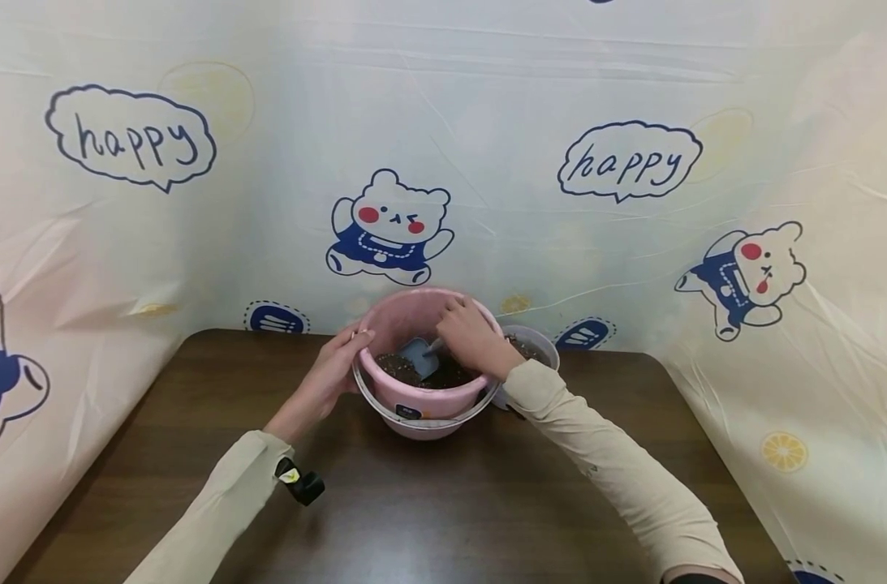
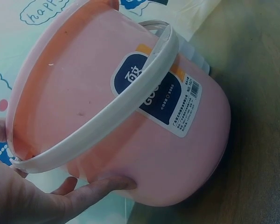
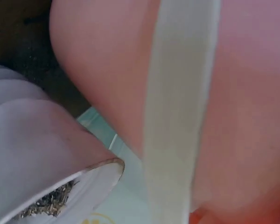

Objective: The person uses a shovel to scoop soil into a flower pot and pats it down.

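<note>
A pink bucket [image 1: 406, 401] with dark soil inside stands on the table, its white handle [image 2: 126, 105] hanging down across the front. My left hand [image 1: 337, 361] grips the bucket's left rim; the left wrist view shows fingers against its outer wall. Reaching over the right rim, my right hand [image 1: 472, 332] holds a small grey-blue trowel [image 1: 418, 358] by its handle. The trowel's blade lies on the soil [image 1: 399, 371]. Most of the trowel's handle is hidden in the hand. In the right wrist view the bucket's wall [image 3: 116, 56] hides that hand.
Close beside the bucket at the right stands a whitish pot [image 1: 548, 349] holding soil, partly behind my right forearm. A printed cloth [image 1: 487, 243] hangs behind and around the brown wooden table [image 1: 385, 519]. Dark specks lie on the table near the pot.
</note>
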The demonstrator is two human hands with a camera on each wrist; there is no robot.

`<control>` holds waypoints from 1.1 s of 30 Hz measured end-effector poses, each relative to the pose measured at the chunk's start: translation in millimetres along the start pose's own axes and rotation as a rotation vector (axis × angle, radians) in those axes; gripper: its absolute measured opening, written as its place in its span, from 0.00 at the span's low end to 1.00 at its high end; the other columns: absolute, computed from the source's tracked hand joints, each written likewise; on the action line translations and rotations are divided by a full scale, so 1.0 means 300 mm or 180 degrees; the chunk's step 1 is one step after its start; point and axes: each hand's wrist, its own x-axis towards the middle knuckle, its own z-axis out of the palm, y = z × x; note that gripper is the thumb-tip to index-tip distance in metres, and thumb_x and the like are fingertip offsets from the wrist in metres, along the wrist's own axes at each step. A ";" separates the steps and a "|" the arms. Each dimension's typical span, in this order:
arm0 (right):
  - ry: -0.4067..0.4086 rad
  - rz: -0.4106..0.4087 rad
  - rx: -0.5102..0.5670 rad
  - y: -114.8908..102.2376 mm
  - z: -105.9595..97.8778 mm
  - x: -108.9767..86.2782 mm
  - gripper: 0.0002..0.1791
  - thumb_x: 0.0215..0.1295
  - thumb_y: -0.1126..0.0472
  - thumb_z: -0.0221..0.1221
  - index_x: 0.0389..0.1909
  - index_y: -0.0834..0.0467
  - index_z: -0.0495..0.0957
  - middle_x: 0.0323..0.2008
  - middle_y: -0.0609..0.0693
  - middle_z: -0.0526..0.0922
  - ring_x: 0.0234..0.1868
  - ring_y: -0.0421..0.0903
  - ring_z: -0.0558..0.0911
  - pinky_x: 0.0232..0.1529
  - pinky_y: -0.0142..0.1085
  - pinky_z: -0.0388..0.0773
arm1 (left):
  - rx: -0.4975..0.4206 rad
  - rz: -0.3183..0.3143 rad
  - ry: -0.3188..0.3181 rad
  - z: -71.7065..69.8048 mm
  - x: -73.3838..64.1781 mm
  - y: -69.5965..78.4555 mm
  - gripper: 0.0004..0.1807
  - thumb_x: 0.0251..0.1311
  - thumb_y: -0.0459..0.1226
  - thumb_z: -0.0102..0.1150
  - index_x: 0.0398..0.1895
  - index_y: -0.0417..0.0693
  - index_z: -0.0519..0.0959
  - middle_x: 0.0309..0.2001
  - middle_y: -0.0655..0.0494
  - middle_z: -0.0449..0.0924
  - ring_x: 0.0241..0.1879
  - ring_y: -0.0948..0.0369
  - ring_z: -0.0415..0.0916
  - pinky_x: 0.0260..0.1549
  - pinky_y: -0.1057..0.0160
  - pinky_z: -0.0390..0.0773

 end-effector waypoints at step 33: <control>-0.0342 -0.0097 0.1563 0.014 0.004 -0.011 0.04 0.63 0.62 0.71 0.38 0.55 0.91 0.38 0.49 0.91 0.47 0.50 0.85 0.60 0.46 0.77 | -0.0004 -0.0032 -0.0004 -0.001 -0.003 0.007 0.38 0.79 0.54 0.47 0.86 0.59 0.51 0.82 0.43 0.52 0.75 0.42 0.57 0.67 0.35 0.70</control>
